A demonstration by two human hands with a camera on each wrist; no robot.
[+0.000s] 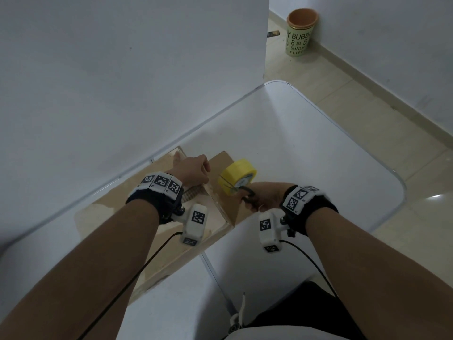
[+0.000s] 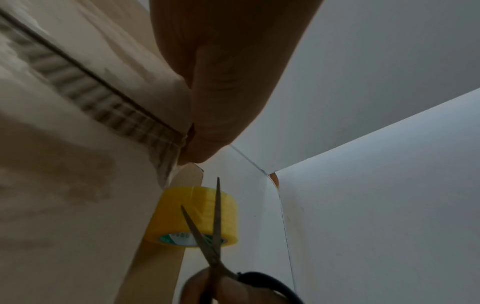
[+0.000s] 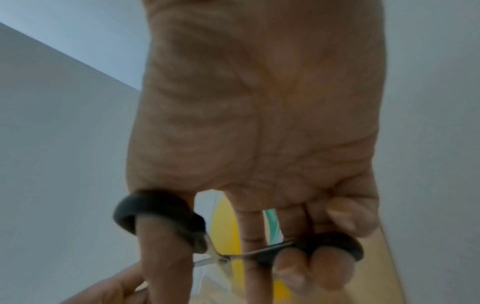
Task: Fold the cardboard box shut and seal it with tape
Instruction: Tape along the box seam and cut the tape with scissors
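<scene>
The cardboard box (image 1: 157,241) lies on the white table (image 1: 306,155) with its flaps down and a seam (image 2: 98,90) running along the top. My left hand (image 1: 193,173) sits on the box's far end with fingers curled over the edge, and its thumb tip (image 2: 205,144) presses at the end of the seam. A yellow tape roll (image 1: 239,179) hangs just off that end. My right hand (image 1: 264,196) grips black-handled scissors (image 1: 247,195), thumb in one loop (image 3: 161,216). The blades (image 2: 207,226) stand apart in front of the roll (image 2: 192,216).
A white panel (image 1: 134,69) stands right behind the box. The table's rounded right edge (image 1: 397,182) drops to a tiled floor. A green cup with an orange inside (image 1: 300,33) stands on the floor by the wall. Wrist-camera cables (image 1: 147,261) trail back over the box.
</scene>
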